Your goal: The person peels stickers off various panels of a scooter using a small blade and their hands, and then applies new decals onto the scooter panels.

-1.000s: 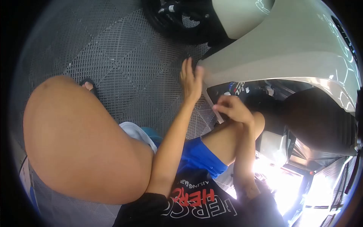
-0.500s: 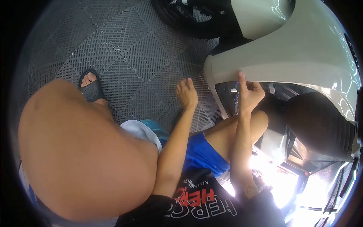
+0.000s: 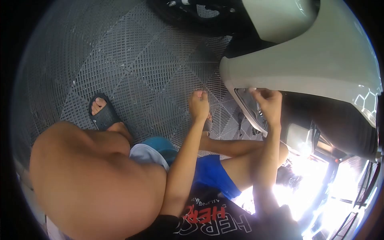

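Beside a pale, glossy body panel [image 3: 296, 64], a person in a black shirt [image 3: 216, 220] and blue shorts [image 3: 214, 172] is sitting low with knees spread and both bare hands reaching forward. The panel is curving across the upper right, its narrow, rounded end pointing towards the middle of the view. The right hand [image 3: 271, 107] is hovering right at the panel's lower edge, thumb and forefinger reaching towards the dark opening beneath it; its grip is looking bent inward, but I cannot tell whether it is pinching anything or touching the edge. The left hand [image 3: 199, 107] is hanging over the floor to the left of the panel, apart from it, its grip folded into a loose fist with the thumb tucked in; whatever might be inside is not showing.

Below the panel's narrow end, a pale strip [image 3: 249, 117] is slanting down along the opening, just left of the right forearm. Up above, a black wheel [image 3: 188, 20] is standing partly out of view, near the panel. Grey slatted matting [image 3: 132, 60] is spreading under everything. On it, to the left, a foot is resting in a dark sandal [image 3: 106, 115]. Between the legs, something teal [image 3: 160, 147] is showing next to a whitish rounded piece [image 3: 146, 155]. Strong light is washing out the lower right.
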`<state>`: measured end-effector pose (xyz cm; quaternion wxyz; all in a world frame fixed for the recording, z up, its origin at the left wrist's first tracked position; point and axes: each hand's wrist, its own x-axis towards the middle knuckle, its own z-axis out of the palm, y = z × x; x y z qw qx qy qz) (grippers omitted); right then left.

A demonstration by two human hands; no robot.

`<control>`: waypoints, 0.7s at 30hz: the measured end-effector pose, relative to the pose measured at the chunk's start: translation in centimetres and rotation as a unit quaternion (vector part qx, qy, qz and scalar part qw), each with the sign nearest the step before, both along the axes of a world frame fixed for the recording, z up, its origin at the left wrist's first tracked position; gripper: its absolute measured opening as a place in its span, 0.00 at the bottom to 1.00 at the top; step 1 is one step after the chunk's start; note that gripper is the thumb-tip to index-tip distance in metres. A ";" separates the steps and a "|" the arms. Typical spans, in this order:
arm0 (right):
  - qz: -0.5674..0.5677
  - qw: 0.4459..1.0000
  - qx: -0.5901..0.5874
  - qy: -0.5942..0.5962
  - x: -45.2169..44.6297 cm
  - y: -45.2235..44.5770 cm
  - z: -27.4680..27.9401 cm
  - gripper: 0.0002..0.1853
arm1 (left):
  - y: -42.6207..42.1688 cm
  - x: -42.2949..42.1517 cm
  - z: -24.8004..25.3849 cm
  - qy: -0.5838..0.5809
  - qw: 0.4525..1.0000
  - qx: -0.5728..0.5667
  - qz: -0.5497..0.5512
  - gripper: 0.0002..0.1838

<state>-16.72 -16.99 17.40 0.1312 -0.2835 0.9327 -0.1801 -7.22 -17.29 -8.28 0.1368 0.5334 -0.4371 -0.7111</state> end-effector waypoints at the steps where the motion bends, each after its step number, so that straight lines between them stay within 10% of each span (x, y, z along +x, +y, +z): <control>1: 0.032 0.996 0.086 -0.007 0.3 0.6 0.2 0.10 | -0.7 0.4 0.9 0.007 1.000 0.014 -0.012 0.17; 5: 0.065 0.942 0.307 -0.118 1.0 7.2 -1.3 0.14 | -1.3 0.9 3.4 0.057 0.996 0.008 -0.068 0.12; 21: -0.004 0.937 0.278 -0.211 7.5 19.2 -5.8 0.22 | -2.1 -0.2 20.5 0.262 0.939 -0.225 -0.001 0.42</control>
